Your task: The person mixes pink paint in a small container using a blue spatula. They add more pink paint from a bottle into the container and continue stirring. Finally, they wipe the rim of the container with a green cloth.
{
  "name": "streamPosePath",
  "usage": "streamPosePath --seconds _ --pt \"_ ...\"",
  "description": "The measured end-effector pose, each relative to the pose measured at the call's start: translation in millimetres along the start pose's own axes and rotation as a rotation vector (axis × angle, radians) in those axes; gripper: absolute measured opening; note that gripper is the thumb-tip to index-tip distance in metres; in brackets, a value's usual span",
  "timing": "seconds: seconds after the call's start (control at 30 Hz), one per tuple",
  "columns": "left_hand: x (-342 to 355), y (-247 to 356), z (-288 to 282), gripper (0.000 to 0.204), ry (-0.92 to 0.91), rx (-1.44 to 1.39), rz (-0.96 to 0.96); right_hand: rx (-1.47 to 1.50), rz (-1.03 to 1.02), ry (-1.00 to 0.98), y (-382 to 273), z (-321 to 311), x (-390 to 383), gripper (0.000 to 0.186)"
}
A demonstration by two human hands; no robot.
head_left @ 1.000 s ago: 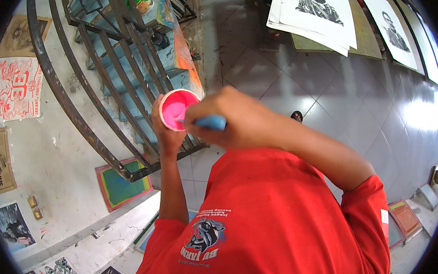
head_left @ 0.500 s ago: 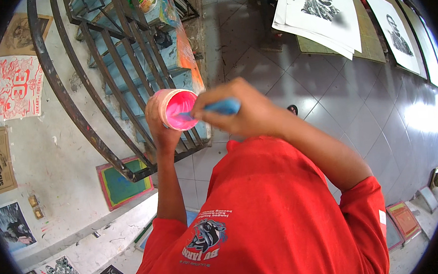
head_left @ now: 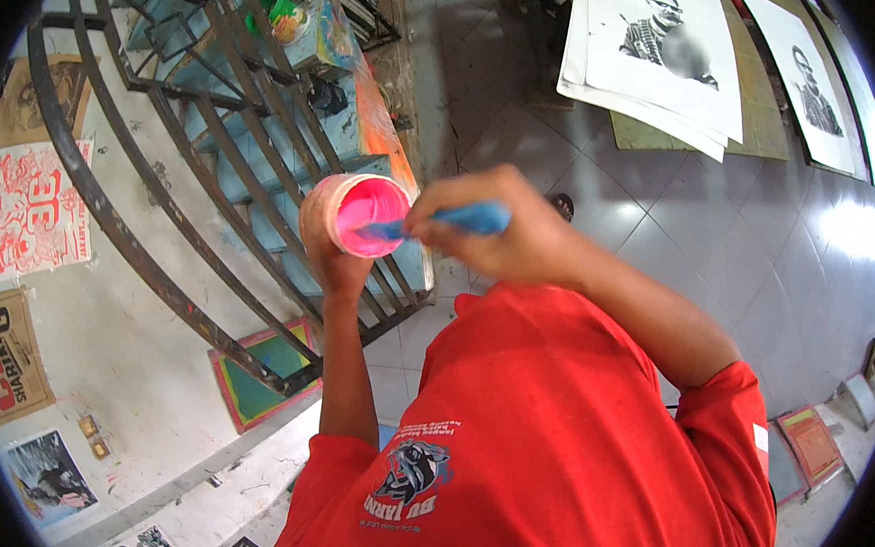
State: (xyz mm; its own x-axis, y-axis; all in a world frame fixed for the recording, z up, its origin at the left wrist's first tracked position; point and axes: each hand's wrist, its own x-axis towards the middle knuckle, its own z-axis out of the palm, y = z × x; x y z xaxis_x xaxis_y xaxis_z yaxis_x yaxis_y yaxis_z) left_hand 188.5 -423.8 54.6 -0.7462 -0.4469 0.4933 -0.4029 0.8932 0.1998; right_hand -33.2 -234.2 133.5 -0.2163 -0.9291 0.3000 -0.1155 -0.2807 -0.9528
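Held up in front of me is a round plastic tub [head_left: 322,208], tilted so that its open mouth faces me. Bright pink paint [head_left: 358,204] coats its inside. My left hand [head_left: 335,268] is wrapped round the tub's side and base, most of its fingers hidden behind it. In the closed fingers of my right hand [head_left: 515,231] is a blue stick-like tool [head_left: 474,218], perhaps a spatula. Its far end reaches into the tub's mouth and is partly lost against the pink paint, so its shape there cannot be made out.
Dark metal railings [head_left: 172,280] stand left of the tub, beside blue paint-stained steps [head_left: 275,158]. Printed portrait sheets [head_left: 645,60] lie on a table at upper right. A green-and-red framed screen [head_left: 263,374] leans below the railing. Grey tiles [head_left: 675,229] cover the floor.
My right hand has drawn slightly right with the blue tool, and more of the tool shows at the tub's mouth. The whole view has shifted a little.
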Motion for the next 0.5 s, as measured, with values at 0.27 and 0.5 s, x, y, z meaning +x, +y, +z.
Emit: streamPosePath --seconds 0.27,0.5 --pt "72 -20 42 0.103 0.129 -0.143 0.008 -0.026 0.104 0.065 3 -69 58 0.013" --pt "128 -29 84 0.101 0.128 -0.261 -0.05 -0.021 0.207 0.261 15 -93 95 0.016"
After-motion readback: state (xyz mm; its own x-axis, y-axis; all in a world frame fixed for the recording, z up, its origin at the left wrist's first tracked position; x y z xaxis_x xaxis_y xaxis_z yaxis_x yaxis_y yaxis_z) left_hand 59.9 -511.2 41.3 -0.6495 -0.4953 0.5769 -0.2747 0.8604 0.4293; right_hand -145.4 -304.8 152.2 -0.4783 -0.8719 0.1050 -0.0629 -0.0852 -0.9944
